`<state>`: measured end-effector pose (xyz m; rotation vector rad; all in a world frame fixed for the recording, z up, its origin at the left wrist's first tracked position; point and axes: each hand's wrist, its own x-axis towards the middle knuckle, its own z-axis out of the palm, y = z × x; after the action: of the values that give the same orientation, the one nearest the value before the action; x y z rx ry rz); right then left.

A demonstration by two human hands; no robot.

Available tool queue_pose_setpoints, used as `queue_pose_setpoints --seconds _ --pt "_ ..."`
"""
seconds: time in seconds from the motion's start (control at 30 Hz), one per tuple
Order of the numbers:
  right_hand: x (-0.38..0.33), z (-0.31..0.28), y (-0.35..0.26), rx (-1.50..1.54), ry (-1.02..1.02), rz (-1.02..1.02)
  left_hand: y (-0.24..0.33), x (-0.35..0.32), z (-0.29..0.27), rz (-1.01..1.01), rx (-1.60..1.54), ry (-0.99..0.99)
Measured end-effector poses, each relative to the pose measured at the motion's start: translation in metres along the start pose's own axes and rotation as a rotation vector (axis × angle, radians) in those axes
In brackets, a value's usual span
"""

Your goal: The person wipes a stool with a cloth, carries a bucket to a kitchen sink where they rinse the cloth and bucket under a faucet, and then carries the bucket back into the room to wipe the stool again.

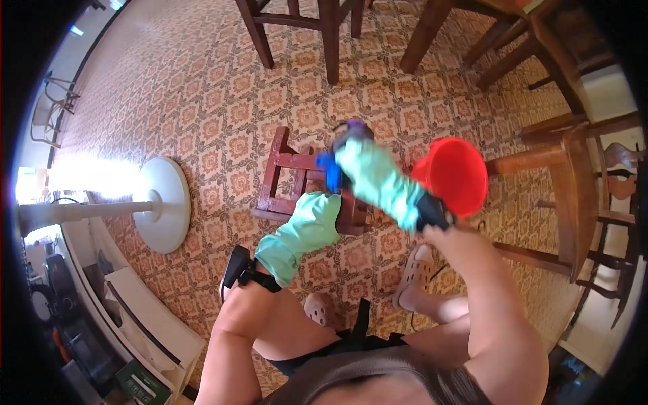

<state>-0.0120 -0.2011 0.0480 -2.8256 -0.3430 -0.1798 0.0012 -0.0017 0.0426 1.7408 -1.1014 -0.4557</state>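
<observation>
Single head view, looking steeply down, near hands, fisheye-bent edges

1. The left hand (312, 226) and right hand (374, 179) are wearing mint green gloves.
2. The cloth (329, 170) is showing bright blue.
3. The stool (290, 182) is looking dark red-brown.
4. The bucket (453, 177) is glowing red.
5. The floor (202, 88) is showing orange flower patterns.
6. The fan base (165, 202) is looking white.
</observation>
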Motion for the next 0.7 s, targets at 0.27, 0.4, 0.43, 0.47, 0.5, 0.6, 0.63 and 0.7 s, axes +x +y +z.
queue_pose_setpoints --seconds 0.27,0.4,0.43,0.47,0.5,0.6,0.63,0.7 --pt "0.042 -0.052 0.112 0.969 0.285 0.721 0.020 -0.010 -0.056 -0.456 0.018 -0.300" --pt "0.014 -0.078 0.036 0.928 0.223 0.329 0.028 -0.002 -0.059 -0.258 0.002 -0.136" --pt "0.023 -0.084 0.012 0.830 0.166 0.142 0.028 -0.005 -0.059 -0.260 0.004 -0.142" --pt "0.021 -0.076 0.003 0.542 0.217 0.004 0.028 -0.009 -0.058 -0.304 0.040 -0.126" --pt "0.017 -0.069 0.002 0.245 0.260 -0.127 0.030 -0.007 -0.056 -0.343 0.072 -0.110" --pt "0.015 -0.047 0.039 0.149 0.068 -0.088 0.043 -0.002 -0.059 -0.337 -0.120 0.034" --pt "0.007 -0.045 0.044 0.078 -0.065 -0.021 0.043 -0.004 -0.059 -0.337 -0.120 0.042" --pt "-0.007 -0.049 0.052 0.074 -0.025 -0.075 0.040 -0.008 -0.057 -0.391 -0.031 -0.021"
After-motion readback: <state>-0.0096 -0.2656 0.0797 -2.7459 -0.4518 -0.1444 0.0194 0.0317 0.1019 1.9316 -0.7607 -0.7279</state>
